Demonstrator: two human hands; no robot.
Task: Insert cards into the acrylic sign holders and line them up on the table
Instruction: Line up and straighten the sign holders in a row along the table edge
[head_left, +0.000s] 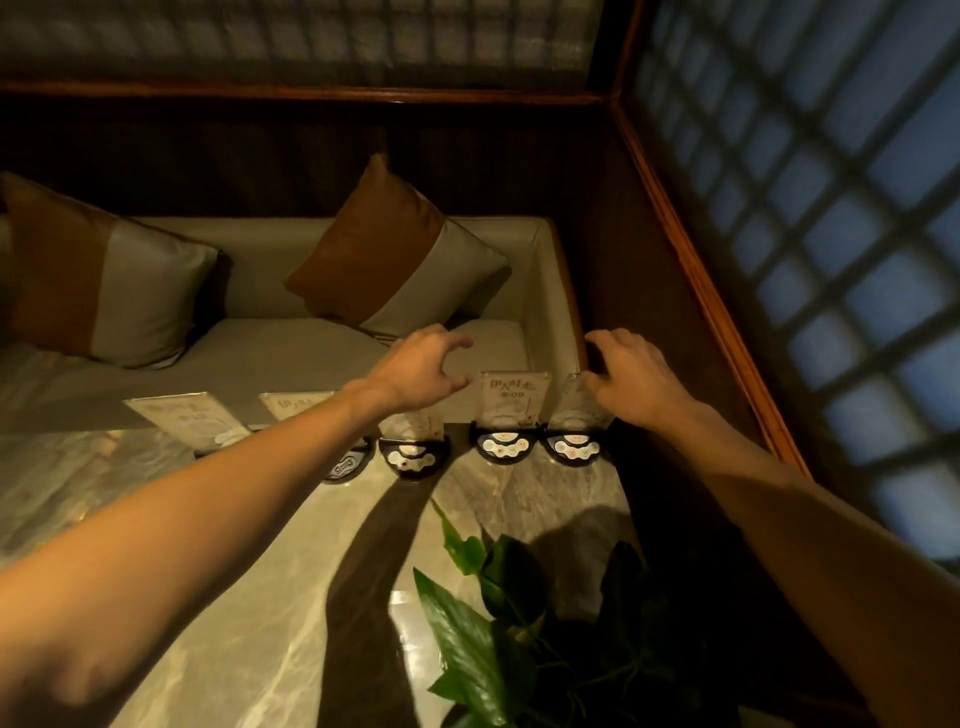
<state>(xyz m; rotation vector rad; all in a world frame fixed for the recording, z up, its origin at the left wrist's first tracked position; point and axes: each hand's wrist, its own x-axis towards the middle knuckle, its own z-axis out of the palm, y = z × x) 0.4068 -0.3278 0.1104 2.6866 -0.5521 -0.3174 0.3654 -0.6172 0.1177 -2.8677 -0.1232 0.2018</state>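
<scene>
Hands reach over the holder row at the table's far edge.
Left hand (415, 364) hovers spread, empty, above one holder (413, 423); right hand (631, 379) cups the end holder (576, 410), likely squaring it with the carded holder (511, 397) beside it.

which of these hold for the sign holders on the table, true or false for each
1. Five sign holders stand along the far edge of the table. True.
2. The left hand holds a loose card. False: it is open and holds nothing, just left of the holder marked 09.
3. The right hand is at the rightmost holder. True.
4. The plant stands on the sofa. False: it is at the near side, in front of the holders.
5. Two cushions lie on the sofa. True.
</scene>
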